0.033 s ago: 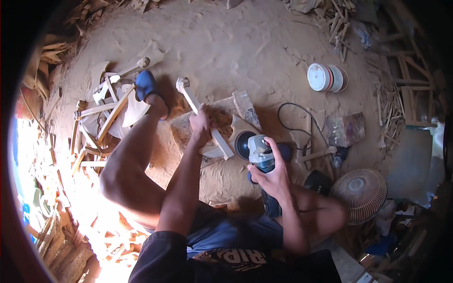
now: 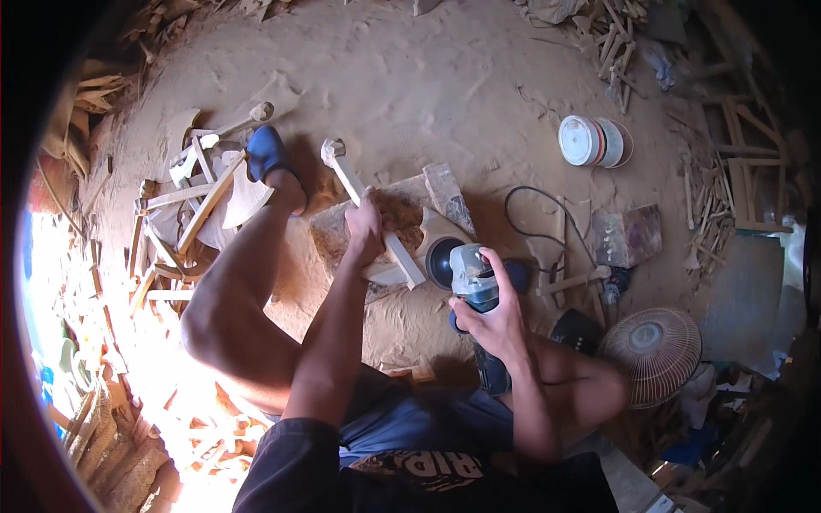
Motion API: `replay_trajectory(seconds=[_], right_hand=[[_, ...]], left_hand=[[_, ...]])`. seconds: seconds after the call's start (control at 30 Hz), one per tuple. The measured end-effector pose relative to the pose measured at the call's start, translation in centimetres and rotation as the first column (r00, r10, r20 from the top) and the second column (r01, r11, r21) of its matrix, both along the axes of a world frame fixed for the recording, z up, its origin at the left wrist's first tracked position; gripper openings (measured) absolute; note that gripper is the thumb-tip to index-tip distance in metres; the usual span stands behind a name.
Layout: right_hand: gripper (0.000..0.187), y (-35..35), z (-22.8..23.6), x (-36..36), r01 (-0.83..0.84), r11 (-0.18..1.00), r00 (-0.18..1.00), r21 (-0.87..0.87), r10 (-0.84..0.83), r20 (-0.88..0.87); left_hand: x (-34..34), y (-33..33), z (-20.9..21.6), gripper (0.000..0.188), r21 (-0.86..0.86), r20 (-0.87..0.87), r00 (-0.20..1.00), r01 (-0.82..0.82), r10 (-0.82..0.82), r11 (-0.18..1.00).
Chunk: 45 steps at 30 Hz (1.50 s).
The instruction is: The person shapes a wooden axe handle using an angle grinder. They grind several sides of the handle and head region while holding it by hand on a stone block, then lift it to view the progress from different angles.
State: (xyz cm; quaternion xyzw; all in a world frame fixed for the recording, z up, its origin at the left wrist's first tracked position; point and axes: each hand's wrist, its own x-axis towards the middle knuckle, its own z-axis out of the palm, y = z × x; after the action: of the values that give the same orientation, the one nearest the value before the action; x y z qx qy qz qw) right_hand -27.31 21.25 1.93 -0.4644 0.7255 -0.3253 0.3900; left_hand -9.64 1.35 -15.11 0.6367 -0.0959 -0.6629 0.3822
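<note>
My left hand point(image 2: 365, 224) is closed round the pale handle of a wooden axe point(image 2: 345, 178), which has a knob at its far end and curved blades near the other end. The axe lies slantwise over a dusty block point(image 2: 329, 239) on the ground. In my right hand point(image 2: 500, 321) is an angle grinder point(image 2: 473, 272), gripped round its body. Its dark round disc point(image 2: 441, 262) is against or very close to the curved blade at the axe's right; I cannot tell whether they touch. The grinder's rear part hangs toward my lap.
Several similar wooden axes point(image 2: 201, 214) lie heaped at the left beside my blue shoe point(image 2: 267, 152). A white bucket point(image 2: 581, 141) lies at the right, with a black cable point(image 2: 513, 201) and a stained box point(image 2: 627, 235) nearer. A round fan point(image 2: 652, 355) stands by my right knee. Wood pieces point(image 2: 705, 205) line the far right.
</note>
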Motion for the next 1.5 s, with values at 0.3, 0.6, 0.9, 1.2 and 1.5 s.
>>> replay_trajectory(seconds=[0.3, 0.6, 0.9, 1.2, 1.5], right_hand=[[0.087, -0.7, 0.2, 1.0, -0.011, 0.996, 0.998, 0.094, 0.005, 0.066], [0.088, -1.1, 0.2, 0.5, 0.019, 0.998, 0.985, 0.06, -0.009, -0.17], [0.087, -1.8, -0.7, 0.1, 0.001, 0.999, 0.999, 0.053, 0.002, -0.042], [0.09, -2.8, -0.9, -0.1, 0.091, 0.984, 0.967, 0.152, -0.051, -0.248], [0.091, -2.2, 1.3, 0.1, 0.111, 0.99, 0.991, 0.092, -0.102, -0.092]], left_hand=[[0.5, -0.2, -0.7, 0.035, -0.022, 0.063, 0.998, 0.002, -0.001, 1.0], [0.3, -0.2, 1.0, 0.037, -0.004, 0.096, 0.995, -0.016, 0.017, 1.0], [0.1, -0.2, 1.2, 0.037, 0.025, 0.065, 0.998, -0.024, 0.022, 0.999], [0.1, -0.1, 0.9, 0.035, 0.01, 0.029, 0.999, -0.031, 0.03, 0.999], [0.1, -0.2, 1.4, 0.032, 0.005, 0.014, 1.0, -0.027, 0.027, 1.0]])
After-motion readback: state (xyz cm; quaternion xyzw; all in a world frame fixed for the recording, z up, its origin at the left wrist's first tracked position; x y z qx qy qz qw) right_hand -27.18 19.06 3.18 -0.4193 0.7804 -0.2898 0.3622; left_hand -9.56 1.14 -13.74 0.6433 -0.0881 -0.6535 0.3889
